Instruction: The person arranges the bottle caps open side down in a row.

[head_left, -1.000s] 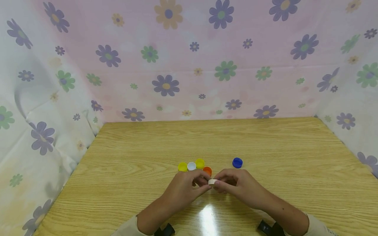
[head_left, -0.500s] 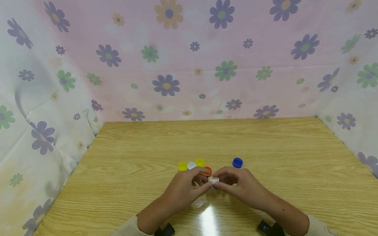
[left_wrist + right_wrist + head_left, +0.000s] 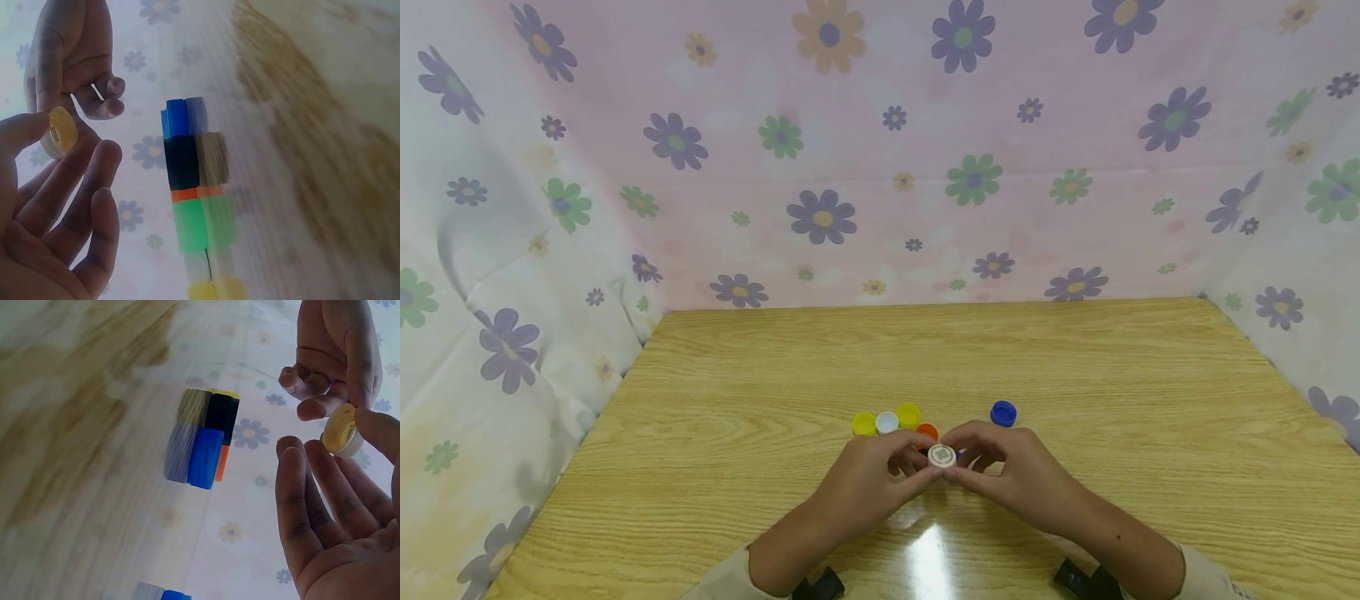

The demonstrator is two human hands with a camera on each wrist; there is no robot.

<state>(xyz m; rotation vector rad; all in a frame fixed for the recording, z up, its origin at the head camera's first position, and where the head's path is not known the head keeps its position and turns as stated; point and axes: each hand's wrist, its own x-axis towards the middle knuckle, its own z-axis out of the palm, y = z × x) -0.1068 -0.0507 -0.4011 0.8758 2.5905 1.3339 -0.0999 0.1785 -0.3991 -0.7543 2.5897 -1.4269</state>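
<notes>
A small round white bottle cap (image 3: 942, 456) is pinched by both hands, its flat printed face turned up to the head camera. My left hand (image 3: 880, 471) grips one side between thumb and index finger; my right hand (image 3: 1011, 467) pinches the other side. In both wrist views the cap (image 3: 59, 132) is tilted and looks yellowish, raised above the table, while the other fingers spread loosely. Just beyond the hands stand a black cap (image 3: 181, 162), a blue cap (image 3: 206, 458) and an orange cap (image 3: 927, 432). The hands mostly hide the black and blue ones from above.
Left of the orange cap sit two yellow caps (image 3: 864, 424) and a white cap (image 3: 887, 422). A separate blue cap (image 3: 1003, 413) lies back right. The left wrist view shows a green cap (image 3: 190, 225) too. Flowered cloth (image 3: 895, 208) surrounds the wooden table (image 3: 760, 367).
The white cap, seen edge-on a second ago, has been tipped so its printed face shows upward. The hands have barely shifted; the caps on the table stay where they were.
</notes>
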